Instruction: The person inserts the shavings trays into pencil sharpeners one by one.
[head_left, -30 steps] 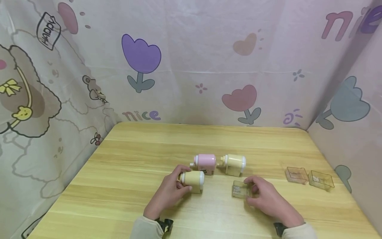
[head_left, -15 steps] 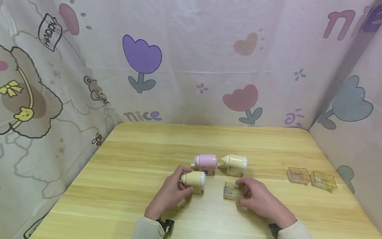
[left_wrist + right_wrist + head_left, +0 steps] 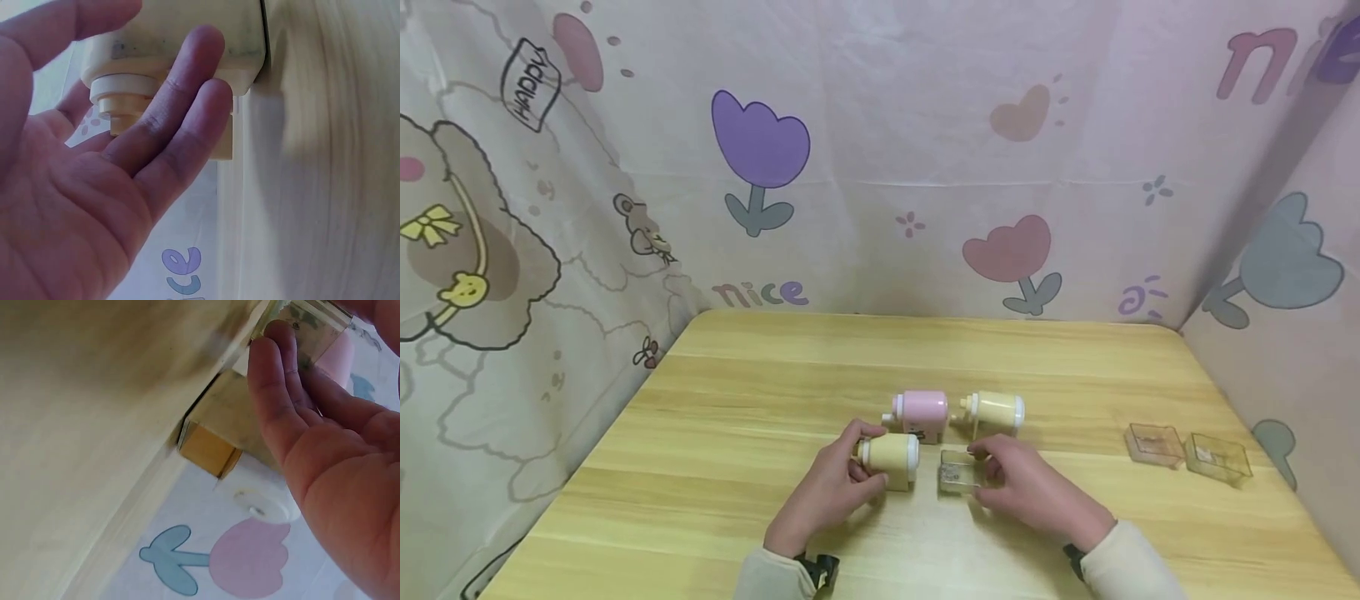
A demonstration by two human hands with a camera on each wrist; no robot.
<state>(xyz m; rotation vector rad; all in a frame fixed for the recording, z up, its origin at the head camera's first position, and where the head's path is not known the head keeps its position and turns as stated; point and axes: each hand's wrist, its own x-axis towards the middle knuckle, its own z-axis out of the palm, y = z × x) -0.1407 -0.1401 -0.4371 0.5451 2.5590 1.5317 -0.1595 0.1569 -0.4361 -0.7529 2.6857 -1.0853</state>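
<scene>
A yellow crank pencil sharpener with a white end cap stands at the middle of the table, gripped by my left hand between thumb and fingers. Its pale body and stepped knob show past the fingers in the left wrist view. To its right, my right hand pinches a small clear drawer, its open end facing up and a dark speckled patch inside. A short gap separates drawer and sharpener. Behind them stand a pink pencil sharpener and a second yellow one, partly hidden by the right hand.
Two more clear drawers, one pinkish and one yellowish, lie near the right edge of the wooden table. A printed cloth hangs along the back and both sides.
My right hand has slid the clear drawer leftward, closer to the gripped sharpener. The left hand keeps its hold in about the same place.
</scene>
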